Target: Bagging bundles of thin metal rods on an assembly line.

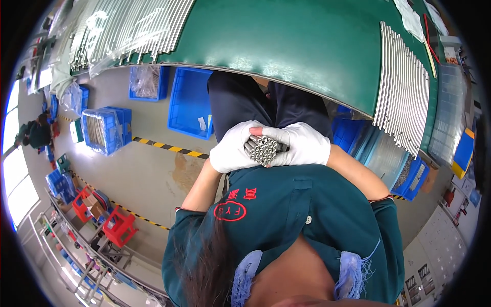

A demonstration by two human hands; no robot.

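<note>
Steel, thin and bright: a bundle of tubes (263,149), seen end-on, clamped between two white-gloved hands just above the lap and below the edge of the green table (286,46).

Far left, over the floor: blue crates (106,129), one wrapped in clear film, and red crates (118,226) lower down. Above them, on the table's left end, more rods in plastic bags (117,30). Nearer the knees, an open blue bin (190,102).

Left hand (232,148): fingers curled shut around the bundle's left side, wrist bent inward, forearm bare and rising from the lower edge. Right hand (306,146): fingers wrapped over the right side and top, closing the ring; elbow out wide.

Likely stiff and hard, probably slick against cotton gloves, fairly heavy as a bundle though light singly. Loose pieces liable to slide lengthwise, so best gripped all round, with both palms pressing inward, much as here.

Far right, on the table: a row of rods (404,97) laid side by side, and clear trays (450,112) beyond.
</note>
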